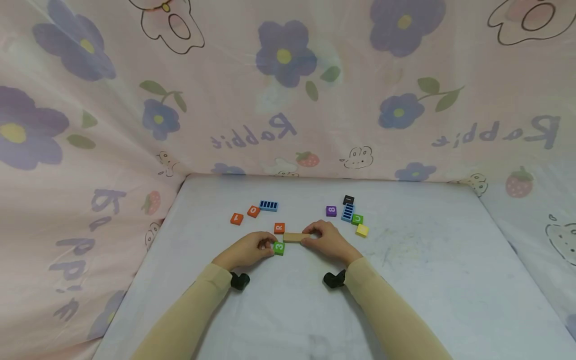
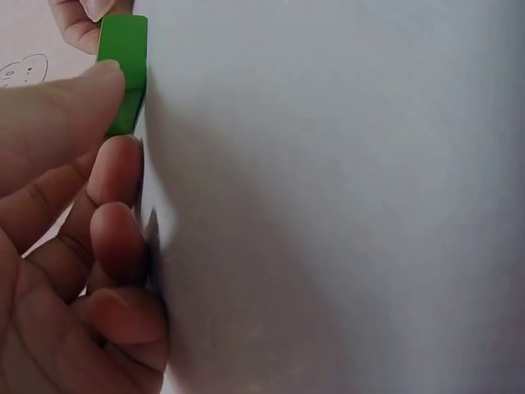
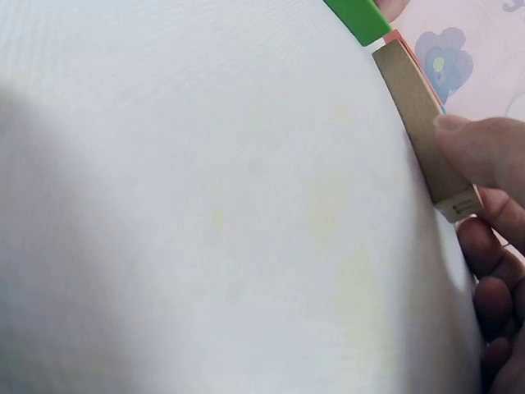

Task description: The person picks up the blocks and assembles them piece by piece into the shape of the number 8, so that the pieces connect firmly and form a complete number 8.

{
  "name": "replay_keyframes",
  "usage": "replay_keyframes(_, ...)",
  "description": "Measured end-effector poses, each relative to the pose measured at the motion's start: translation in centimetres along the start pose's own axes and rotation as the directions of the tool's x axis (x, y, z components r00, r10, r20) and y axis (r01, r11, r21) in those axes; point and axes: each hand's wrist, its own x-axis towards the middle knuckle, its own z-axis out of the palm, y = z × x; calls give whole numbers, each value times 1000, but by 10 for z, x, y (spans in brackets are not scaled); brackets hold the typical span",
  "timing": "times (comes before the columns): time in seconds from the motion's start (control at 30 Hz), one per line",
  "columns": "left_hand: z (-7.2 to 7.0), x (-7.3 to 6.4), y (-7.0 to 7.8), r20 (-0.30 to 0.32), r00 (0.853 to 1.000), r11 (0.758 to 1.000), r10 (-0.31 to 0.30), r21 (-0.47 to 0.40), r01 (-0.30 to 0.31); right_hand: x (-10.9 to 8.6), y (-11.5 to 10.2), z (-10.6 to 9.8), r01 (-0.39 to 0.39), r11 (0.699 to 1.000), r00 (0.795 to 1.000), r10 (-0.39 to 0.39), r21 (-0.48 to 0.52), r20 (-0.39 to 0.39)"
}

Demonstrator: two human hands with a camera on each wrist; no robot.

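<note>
My left hand (image 1: 249, 248) pinches a green block (image 1: 279, 248) marked 3, thumb on its near side. In the left wrist view the thumb lies on the green block's side (image 2: 123, 74), with the other fingers curled at the tabletop. My right hand (image 1: 327, 240) grips the right end of a long plain wooden block (image 1: 293, 238) between thumb and fingers. The right wrist view shows the thumb on the side of this wooden bar (image 3: 422, 115). An orange block (image 1: 279, 228) marked R sits just behind the bar's left end and the green block.
Orange blocks marked 1 (image 1: 236, 219) and 0 (image 1: 253, 211) and a blue slotted block (image 1: 268, 205) lie back left. Back right are a purple block (image 1: 331, 211), a black one (image 1: 348, 200), another blue slotted block (image 1: 348, 212), a green one (image 1: 357, 219) and a yellow one (image 1: 362, 230).
</note>
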Motion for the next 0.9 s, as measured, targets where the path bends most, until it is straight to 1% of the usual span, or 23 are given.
replay_keyframes(0.2,2,1,0,0,999,997,-37,-65,37,1,5,2,-11,1000,1000,11,-3,10)
replay_keyframes(0.3,2,1,-1,7,999,993,-39,-107,39,0,6,2,-18,1000,1000,18,1,15)
replay_keyframes(0.47,2,1,-3,9,998,986,-63,-151,63,1,4,3,6,1000,1000,-6,11,20)
replay_keyframes(0.57,2,0,-5,5,997,984,-81,-162,81,2,2,3,9,1000,1000,-10,17,28)
replay_keyframes(0.7,2,0,-6,1,997,983,-83,-165,82,2,1,4,2,1000,1000,-2,17,31)
replay_keyframes(0.77,3,2,-8,2,997,982,-83,-167,82,2,1,3,1,1000,1000,-1,13,27)
replay_keyframes(0.9,2,8,-8,4,997,983,-73,-168,73,1,1,-1,2,1000,1000,-2,-4,12)
